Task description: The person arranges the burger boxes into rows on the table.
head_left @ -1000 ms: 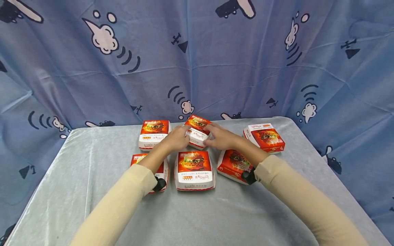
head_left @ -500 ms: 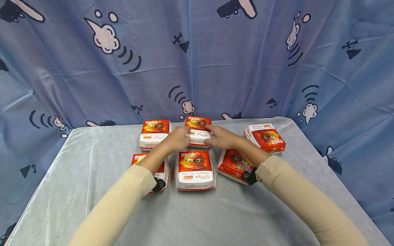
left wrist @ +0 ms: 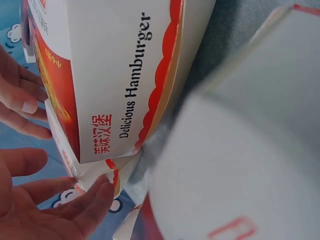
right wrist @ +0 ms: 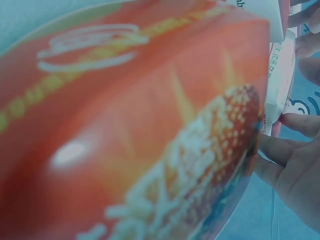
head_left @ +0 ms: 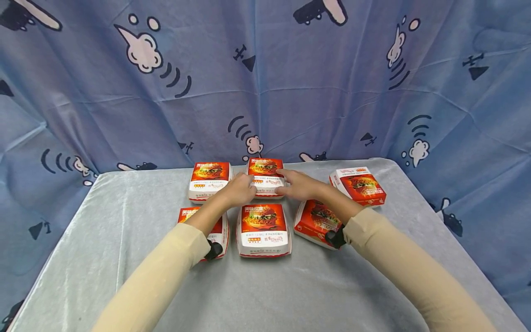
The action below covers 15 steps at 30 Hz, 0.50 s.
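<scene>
A red and white hamburger box [head_left: 267, 167] sits in the middle of the back row, its printed front squared to the table edge. My left hand [head_left: 239, 189] lies along its left side, and my right hand [head_left: 300, 185] is at its right side. In the left wrist view the left hand's fingers [left wrist: 75, 210] reach out fairly straight, fingertips right at the box. Extended fingers of the right hand [right wrist: 300, 165] meet its other side in the right wrist view. Directly in front is another hamburger box [head_left: 264, 230], similarly aligned.
Left of it, one box [head_left: 209, 180] stands in the back row and another [head_left: 221, 233] in front, partly under the left forearm. To the right, a box [head_left: 317, 219] lies turned beneath the right forearm; one more [head_left: 361, 184] sits angled behind. A grey cloth covers the table [head_left: 265, 295].
The back middle box, earlier turned at an angle, has rotated square and shifted slightly left and forward between both hands. The other boxes stay where they were.
</scene>
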Available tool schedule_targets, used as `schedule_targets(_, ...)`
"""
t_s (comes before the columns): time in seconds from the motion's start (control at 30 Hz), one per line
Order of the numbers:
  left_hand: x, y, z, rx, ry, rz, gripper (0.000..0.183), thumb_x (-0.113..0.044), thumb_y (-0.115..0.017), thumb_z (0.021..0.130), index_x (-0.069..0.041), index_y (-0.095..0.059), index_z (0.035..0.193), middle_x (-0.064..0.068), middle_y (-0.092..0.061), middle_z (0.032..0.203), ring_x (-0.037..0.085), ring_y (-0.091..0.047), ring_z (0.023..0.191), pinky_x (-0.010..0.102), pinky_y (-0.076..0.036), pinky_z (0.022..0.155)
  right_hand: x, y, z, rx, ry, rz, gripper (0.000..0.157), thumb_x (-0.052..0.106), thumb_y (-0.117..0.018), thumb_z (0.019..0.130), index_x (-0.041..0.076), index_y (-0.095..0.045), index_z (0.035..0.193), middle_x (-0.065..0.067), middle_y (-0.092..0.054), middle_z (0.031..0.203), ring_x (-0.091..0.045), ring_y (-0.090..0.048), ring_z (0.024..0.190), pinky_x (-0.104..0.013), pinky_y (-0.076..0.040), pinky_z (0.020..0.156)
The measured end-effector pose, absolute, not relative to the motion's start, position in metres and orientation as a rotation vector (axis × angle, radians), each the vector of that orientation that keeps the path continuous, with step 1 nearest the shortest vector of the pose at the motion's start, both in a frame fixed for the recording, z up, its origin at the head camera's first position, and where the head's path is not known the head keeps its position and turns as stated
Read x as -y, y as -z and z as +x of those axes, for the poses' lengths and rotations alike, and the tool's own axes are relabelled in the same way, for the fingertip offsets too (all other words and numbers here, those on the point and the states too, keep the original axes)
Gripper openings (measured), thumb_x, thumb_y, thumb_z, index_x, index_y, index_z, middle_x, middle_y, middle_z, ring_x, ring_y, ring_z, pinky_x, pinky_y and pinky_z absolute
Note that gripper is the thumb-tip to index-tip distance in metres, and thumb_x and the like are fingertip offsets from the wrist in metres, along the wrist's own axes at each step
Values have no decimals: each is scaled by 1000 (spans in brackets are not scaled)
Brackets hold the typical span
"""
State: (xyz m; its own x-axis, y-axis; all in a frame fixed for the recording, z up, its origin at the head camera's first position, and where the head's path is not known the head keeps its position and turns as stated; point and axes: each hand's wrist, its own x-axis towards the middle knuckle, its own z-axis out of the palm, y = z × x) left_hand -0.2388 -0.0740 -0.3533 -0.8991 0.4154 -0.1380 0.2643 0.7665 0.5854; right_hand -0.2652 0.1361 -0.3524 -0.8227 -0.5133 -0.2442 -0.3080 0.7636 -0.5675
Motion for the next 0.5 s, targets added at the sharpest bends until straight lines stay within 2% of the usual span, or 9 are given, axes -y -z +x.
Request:
schedule_targets(0.13, 75, 354, -239, -2682, -857, 533, 41, -7, -42, 96, 14, -55, 129, 29, -46, 144, 36, -41, 137, 44, -39, 105, -136, 352, -266, -2569, 730, -645, 71, 23, -59, 98, -10, -26, 152, -28, -38, 152, -37, -38, 139, -50, -31, 114)
schedule_targets(0.23, 75, 354, -238, -2678, -868, 532, 30, -7, -42, 96, 11, -61, 111, 28, -48, 143, 35, -44, 133, 42, -41, 100, -135, 352, -267, -2572, 729, -670, 70, 22, -58, 98, -11, -27, 151, -29, -37, 152, -39, -36, 141, -51, -30, 115)
schedule_targets(0.33, 76, 354, -237, -2669, -874, 531, 21, -7, -42, 97, 4, -57, 87, 29, -51, 138, 35, -49, 123, 42, -42, 95, -135, 352, -267, -2571, 737, -686, 70, 22, -57, 98, -12, -27, 150, -30, -36, 152, -40, -35, 141, -51, -29, 115)
schedule_targets(0.43, 76, 354, -237, -2663, -880, 529, 22, -8, -42, 97, 5, -60, 92, 29, -49, 140, 36, -48, 127, 42, -42, 97, -135, 352, -267, -2561, 748, -678, 70, 22, -58, 98, -12, -27, 151, -29, -35, 152, -39, -34, 142, -50, -29, 115)
schedule_targets(0.5, 76, 353, -237, -2663, -881, 530, 28, -8, -43, 97, 8, -64, 107, 28, -41, 149, 35, -39, 138, 42, -39, 105, -135, 352, -267, -2559, 748, -672, 71, 22, -58, 98, -12, -26, 151, -29, -35, 153, -39, -34, 142, -50, -28, 115)
